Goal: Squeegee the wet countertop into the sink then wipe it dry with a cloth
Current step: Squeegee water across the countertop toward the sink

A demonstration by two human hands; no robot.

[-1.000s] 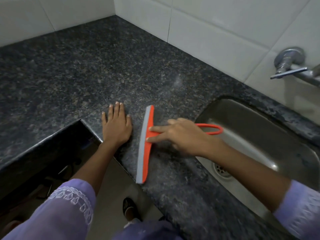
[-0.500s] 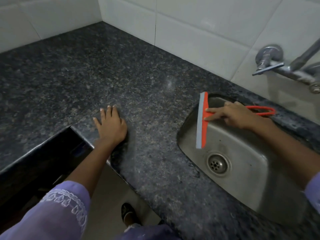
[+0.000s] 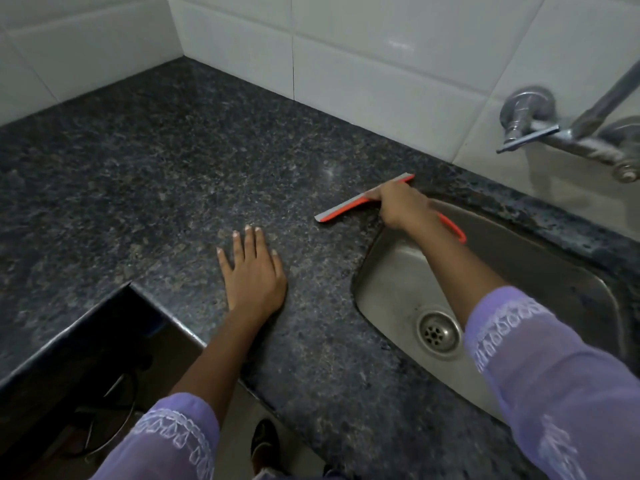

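An orange squeegee (image 3: 346, 208) with a grey rubber blade lies on the dark speckled granite countertop (image 3: 156, 174), just beyond the far left corner of the steel sink (image 3: 519, 271). My right hand (image 3: 401, 206) grips it where handle meets blade; the orange loop handle reaches back over the sink rim. My left hand (image 3: 254, 271) rests flat on the counter, fingers apart, near the front edge. No cloth is in view.
White tiled walls (image 3: 363, 64) meet in a corner behind the counter. A chrome tap (image 3: 540, 126) juts from the wall above the sink. The sink drain (image 3: 438, 332) sits near the front. At lower left the counter steps back over a dark opening (image 3: 86, 368).
My right hand carried the squeegee across the counter to the sink, then back onto the counter behind the sink's far left corner. My left hand stayed flat.
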